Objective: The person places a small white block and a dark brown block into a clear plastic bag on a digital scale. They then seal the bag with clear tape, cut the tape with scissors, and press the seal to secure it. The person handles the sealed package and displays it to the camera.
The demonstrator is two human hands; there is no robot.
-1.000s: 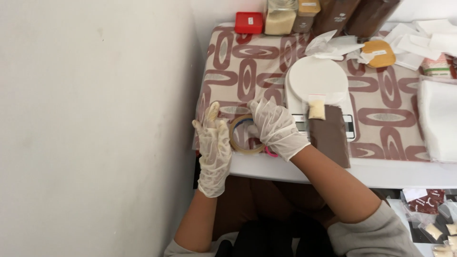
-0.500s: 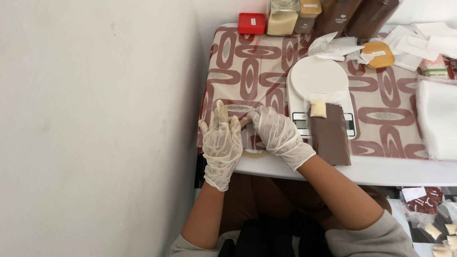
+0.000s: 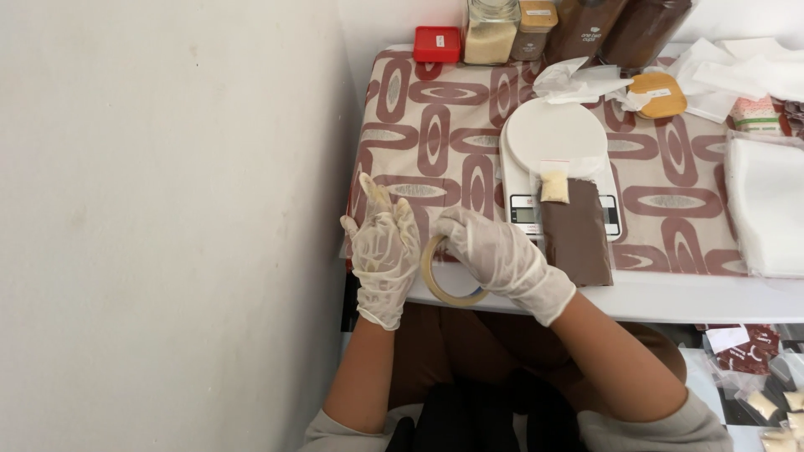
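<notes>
Tape roll (image 3: 442,280), a thin tan ring, is standing on edge at the near rim of the worktop (image 3: 670,293), caught between both gloved hands. The right hand (image 3: 494,251) is curling over the ring's top right side, fingers bent and closing on it, with the forearm running down and to the right towards a grey sleeve. The left hand (image 3: 383,251) is rising nearly upright beside the ring, fingers together and pointing away from the body, palm side turned towards the roll and touching its left edge; whether it is actually gripping the roll cannot be told. Just beyond the right hand, a white kitchen scale (image 3: 553,159) is sitting on the patterned cloth (image 3: 435,125), carrying a brown pouch (image 3: 578,234) and a small clear bag of pale grains (image 3: 554,184). Jars (image 3: 491,29) are lining the far edge.
</notes>
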